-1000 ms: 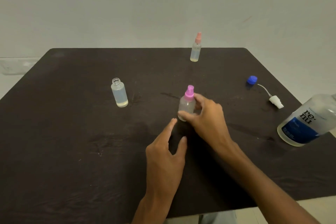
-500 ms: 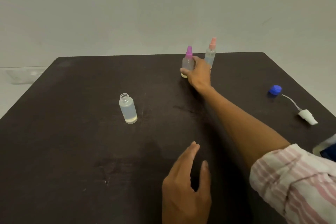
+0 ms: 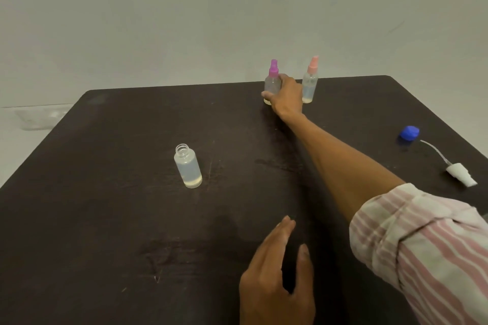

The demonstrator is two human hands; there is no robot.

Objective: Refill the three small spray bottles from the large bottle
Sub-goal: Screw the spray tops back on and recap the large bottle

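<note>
My right hand (image 3: 286,96) reaches to the far edge of the dark table (image 3: 105,219) and grips the small purple-capped spray bottle (image 3: 272,82), which stands upright on the tabletop. Just right of it stands the pink-capped spray bottle (image 3: 310,82), apart from my hand. An uncapped small bottle (image 3: 188,166) with a little liquid at its bottom stands at centre left. My left hand (image 3: 277,280) hovers near the table's front, fingers apart and holding nothing. The large bottle is out of view.
A blue cap (image 3: 409,132) lies at the right of the table. A white spray head with its thin tube (image 3: 460,178) lies closer to the right edge. A pale wall rises behind the table.
My right hand carried the purple-capped bottle from the table's middle to the far edge beside the pink-capped one. The view shifted, so the large bottle left the frame. My left hand stayed low.
</note>
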